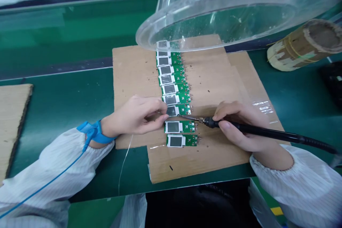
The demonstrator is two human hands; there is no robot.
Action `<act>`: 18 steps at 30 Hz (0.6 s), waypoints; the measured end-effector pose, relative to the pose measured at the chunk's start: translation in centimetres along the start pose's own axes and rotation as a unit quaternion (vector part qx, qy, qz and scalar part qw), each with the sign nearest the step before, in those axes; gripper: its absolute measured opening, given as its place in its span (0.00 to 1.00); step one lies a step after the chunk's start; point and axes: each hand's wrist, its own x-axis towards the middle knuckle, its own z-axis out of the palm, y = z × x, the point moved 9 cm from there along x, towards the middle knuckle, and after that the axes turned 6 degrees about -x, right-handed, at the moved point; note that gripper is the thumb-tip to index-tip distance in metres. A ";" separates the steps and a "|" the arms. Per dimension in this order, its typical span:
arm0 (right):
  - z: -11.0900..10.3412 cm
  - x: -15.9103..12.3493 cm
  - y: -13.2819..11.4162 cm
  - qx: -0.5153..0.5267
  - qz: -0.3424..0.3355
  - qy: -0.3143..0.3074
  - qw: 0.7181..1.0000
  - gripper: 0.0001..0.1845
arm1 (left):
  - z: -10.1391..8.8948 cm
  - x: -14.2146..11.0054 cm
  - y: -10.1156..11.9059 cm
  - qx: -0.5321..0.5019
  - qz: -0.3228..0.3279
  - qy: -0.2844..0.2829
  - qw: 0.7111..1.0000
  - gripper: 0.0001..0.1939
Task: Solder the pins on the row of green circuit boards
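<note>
On a cardboard sheet (208, 78), a row of green circuit boards (173, 78) is laid out, and one board (178, 110) is being worked along its lower edge. A thin solder wire (161, 113) is pinched narrowly between the fingertips of the left hand (133, 115), its end brought to that board. A soldering iron (256, 131) is gripped like a pen by the right hand (240, 124), its tip just beside the same edge. Soldering is judged to be in hand; steady contact of wire and tip at the joint seems called for.
</note>
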 end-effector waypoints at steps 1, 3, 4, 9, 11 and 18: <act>0.0 0.0 0.0 -0.001 0.003 0.001 1.000 0.06 | 0.1 0.0 -0.1 0.000 -0.003 -0.005 1.000 0.06; -0.1 0.0 0.0 0.005 0.010 0.003 1.000 0.05 | 0.1 0.0 -0.1 -0.001 -0.007 -0.007 1.000 0.06; -0.2 0.0 0.1 0.011 0.017 0.005 1.000 0.05 | 0.0 -0.1 -0.1 -0.002 -0.006 -0.003 1.000 0.06; -0.9 -0.7 0.5 0.043 0.009 0.044 0.998 0.05 | -0.3 -0.2 0.2 -0.010 0.006 0.012 1.000 0.06; -1.1 -0.9 0.5 0.050 -0.002 0.057 0.997 0.06 | -0.4 -0.2 0.2 -0.009 0.002 0.014 1.000 0.06; -0.2 -0.2 0.2 0.016 0.014 0.004 1.000 0.04 | 0.0 -0.1 0.0 0.020 -0.007 -0.003 1.000 0.07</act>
